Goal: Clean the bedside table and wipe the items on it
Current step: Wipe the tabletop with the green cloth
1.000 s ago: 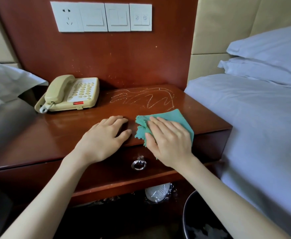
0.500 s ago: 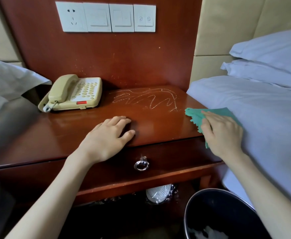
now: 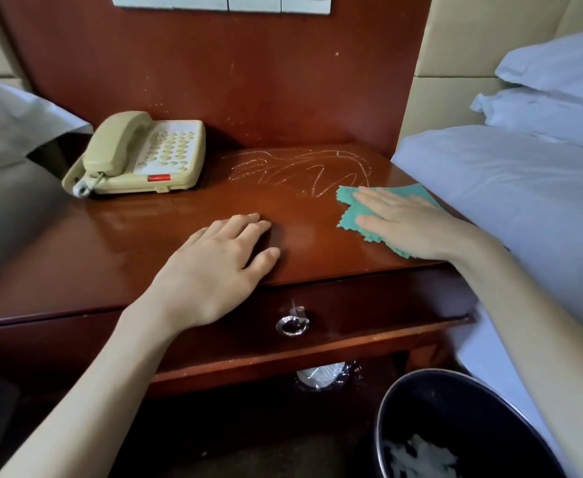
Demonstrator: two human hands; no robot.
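The reddish wooden bedside table [image 3: 128, 236] has white scribbled streaks [image 3: 297, 167] across its back right. A beige telephone [image 3: 138, 155] stands at the back left. My right hand [image 3: 411, 222] lies flat with straight fingers on a green cloth [image 3: 350, 213], pressing it on the table's right side, just in front of the streaks. My left hand [image 3: 214, 270] rests flat on the table near the front edge, holding nothing.
A bed with white sheets [image 3: 524, 208] and pillows [image 3: 559, 81] borders the table on the right. Another white sheet [image 3: 3, 125] lies at the left. A drawer with a ring pull [image 3: 292, 324] is below the top. A black bin [image 3: 462, 429] stands on the floor at the lower right.
My right hand swept the cloth from the table's front middle to the right edge, then back inward and farther up toward the streaks. My left hand stayed put. The view moved closer.
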